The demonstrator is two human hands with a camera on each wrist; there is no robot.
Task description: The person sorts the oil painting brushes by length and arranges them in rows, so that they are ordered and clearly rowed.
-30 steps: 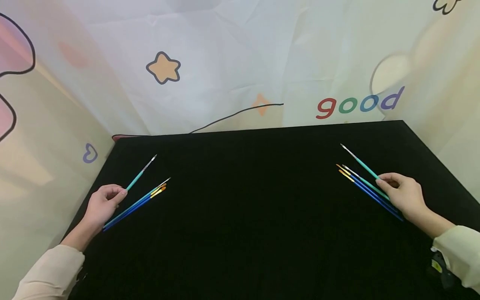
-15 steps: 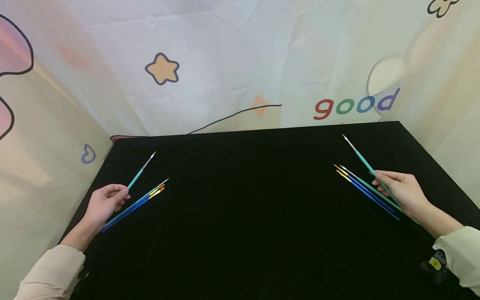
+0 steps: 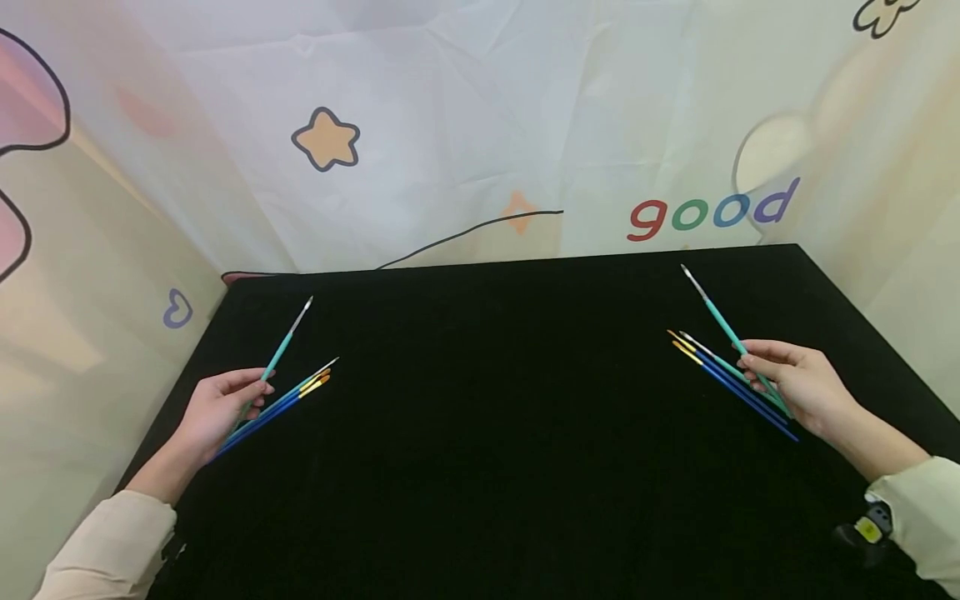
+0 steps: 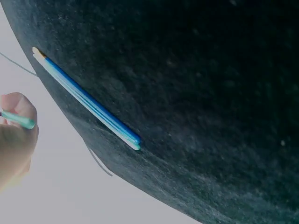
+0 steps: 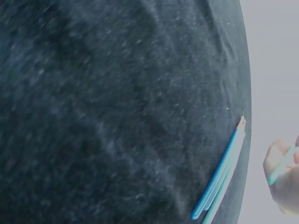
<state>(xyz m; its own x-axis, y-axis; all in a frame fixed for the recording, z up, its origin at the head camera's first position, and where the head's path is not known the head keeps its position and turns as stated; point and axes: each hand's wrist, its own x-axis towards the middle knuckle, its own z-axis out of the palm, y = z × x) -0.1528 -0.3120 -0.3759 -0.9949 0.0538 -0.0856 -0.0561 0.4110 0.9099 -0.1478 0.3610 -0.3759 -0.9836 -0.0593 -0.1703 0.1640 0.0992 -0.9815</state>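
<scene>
At the left of the head view, my left hand (image 3: 217, 410) pinches a teal-handled paintbrush (image 3: 279, 352) between thumb and fingers, bristle end pointing up and away. Under and beside that hand lies a small bundle of paintbrushes (image 3: 279, 407), blue and teal, with their bristles toward the far side. On the right, my right hand (image 3: 808, 385) pinches another teal paintbrush (image 3: 722, 319), tilted up to the left. A second bundle of blue and teal paintbrushes (image 3: 731, 382) rests just below it. Each wrist view shows the held brush's handle end sticking out of the hand.
Both bundles lie on a black cloth-covered table (image 3: 495, 417). Behind and at the sides hangs a pale printed curtain (image 3: 450, 108) with a star and the word "good". A dark device (image 3: 873, 525) sits by the right sleeve.
The right hand has lifted its teal paintbrush higher off the bundle. More recently, the left hand has shifted slightly right, its brush now standing steeper.
</scene>
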